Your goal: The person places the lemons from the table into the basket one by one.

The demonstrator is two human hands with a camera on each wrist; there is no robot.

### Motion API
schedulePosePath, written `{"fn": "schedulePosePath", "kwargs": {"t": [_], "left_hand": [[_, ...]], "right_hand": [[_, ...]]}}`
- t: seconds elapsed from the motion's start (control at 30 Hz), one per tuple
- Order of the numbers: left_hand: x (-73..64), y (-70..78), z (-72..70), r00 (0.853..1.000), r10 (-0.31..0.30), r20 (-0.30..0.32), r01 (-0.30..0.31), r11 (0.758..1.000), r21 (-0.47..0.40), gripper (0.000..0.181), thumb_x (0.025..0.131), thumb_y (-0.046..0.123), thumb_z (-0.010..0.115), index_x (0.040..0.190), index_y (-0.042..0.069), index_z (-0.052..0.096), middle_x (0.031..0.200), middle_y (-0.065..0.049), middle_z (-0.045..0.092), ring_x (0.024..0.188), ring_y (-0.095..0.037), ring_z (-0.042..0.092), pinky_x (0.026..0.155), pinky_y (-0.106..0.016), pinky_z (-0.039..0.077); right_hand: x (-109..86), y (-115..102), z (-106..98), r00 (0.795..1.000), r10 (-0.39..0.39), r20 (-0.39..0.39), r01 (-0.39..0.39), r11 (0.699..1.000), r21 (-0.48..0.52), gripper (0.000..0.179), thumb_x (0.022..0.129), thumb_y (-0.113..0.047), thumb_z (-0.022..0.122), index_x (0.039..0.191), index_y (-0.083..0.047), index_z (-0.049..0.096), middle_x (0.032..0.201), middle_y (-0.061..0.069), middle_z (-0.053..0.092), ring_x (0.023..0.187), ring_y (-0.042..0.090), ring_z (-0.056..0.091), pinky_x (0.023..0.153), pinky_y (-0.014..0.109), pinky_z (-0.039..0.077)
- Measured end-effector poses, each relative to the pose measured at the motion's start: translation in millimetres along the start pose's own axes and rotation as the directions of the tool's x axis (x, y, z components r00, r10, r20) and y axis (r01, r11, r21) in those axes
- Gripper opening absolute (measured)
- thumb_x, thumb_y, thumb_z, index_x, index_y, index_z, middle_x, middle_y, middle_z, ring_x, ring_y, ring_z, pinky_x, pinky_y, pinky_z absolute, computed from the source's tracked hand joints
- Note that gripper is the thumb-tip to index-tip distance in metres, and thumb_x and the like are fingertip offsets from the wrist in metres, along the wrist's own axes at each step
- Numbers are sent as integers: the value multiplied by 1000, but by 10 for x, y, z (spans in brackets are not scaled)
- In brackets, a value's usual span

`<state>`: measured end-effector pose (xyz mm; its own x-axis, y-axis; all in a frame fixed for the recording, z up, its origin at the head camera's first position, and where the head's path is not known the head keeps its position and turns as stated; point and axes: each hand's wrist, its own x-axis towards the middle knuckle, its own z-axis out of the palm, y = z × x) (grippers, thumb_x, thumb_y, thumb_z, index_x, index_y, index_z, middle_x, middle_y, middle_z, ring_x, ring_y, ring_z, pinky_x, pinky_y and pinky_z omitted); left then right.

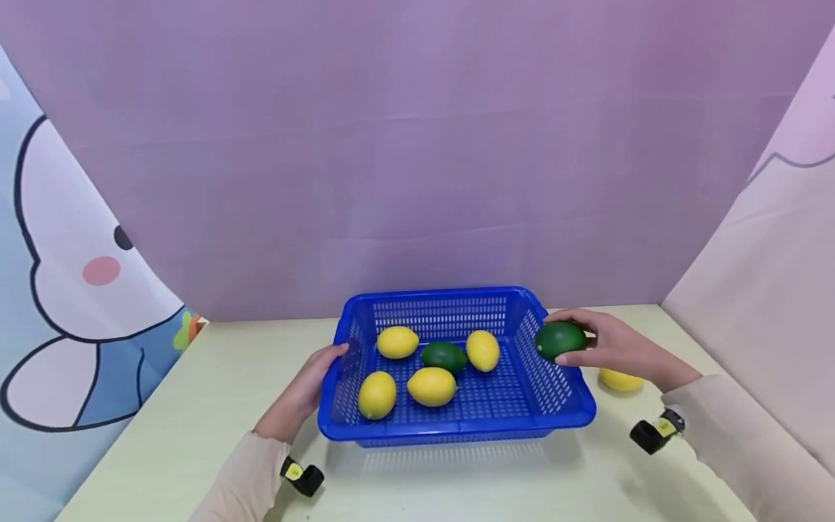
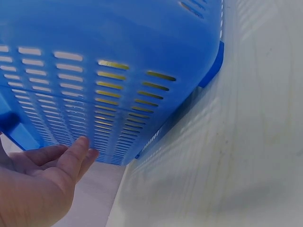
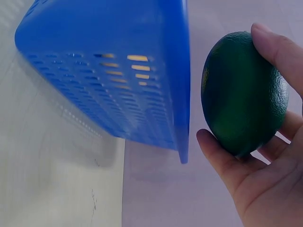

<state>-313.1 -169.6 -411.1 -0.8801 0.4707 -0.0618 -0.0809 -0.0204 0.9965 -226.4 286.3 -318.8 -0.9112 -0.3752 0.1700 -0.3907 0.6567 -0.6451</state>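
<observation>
A blue plastic basket (image 1: 457, 428) with slotted walls stands on the table. My left hand (image 1: 313, 380) holds its left rim, thumb over the edge; in the left wrist view the fingers (image 2: 75, 156) lie against the outer wall. Several yellow lemons (image 1: 433, 386) and one green lime (image 1: 443, 357) lie inside. Above the basket's right rim, my right hand (image 1: 603, 344) grips another green lime (image 1: 559, 339) between thumb and fingers. The right wrist view shows this lime (image 3: 244, 94) apart from the basket wall (image 3: 109, 90).
Another yellow lemon (image 1: 620, 380) lies on the table to the right of the basket, partly hidden by my right forearm. The pale table (image 1: 248, 362) meets a purple cloth backdrop (image 1: 424, 181) behind. Printed cloth (image 1: 78, 290) hangs at the left, a pale one (image 1: 770, 290) at the right.
</observation>
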Motion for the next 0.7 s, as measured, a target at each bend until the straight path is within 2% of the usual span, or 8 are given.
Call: {"fn": "schedulePosePath", "kwargs": {"t": [0.23,0.5,0.7], "left_hand": [[23,-18,3,1000,-1,-14,1,1000,-12,60,101,36,36,142,-8,27,110,-11,64,91,-16,66,79,-29,55],[27,-10,5,999,-10,-32,10,1000,-6,59,101,35,36,142,-6,28,118,-17,60,96,-19,65,81,-31,54],[29,-15,12,1000,-7,-26,7,1000,-11,59,101,35,36,142,-7,28,115,-15,61,95,-19,66,80,-30,55]], "right_hand": [[95,-80,38,999,-20,41,19,999,34,51,83,-20,73,127,-6,52,122,18,53,100,30,55,73,27,55],[210,-172,109,996,-15,86,13,1000,19,49,83,-25,73,124,-9,52,116,14,55,96,26,55,74,27,54],[269,-215,204,994,3,113,-2,1000,-8,49,81,-27,74,121,-10,53,111,12,56,89,23,56,71,28,54]]}}
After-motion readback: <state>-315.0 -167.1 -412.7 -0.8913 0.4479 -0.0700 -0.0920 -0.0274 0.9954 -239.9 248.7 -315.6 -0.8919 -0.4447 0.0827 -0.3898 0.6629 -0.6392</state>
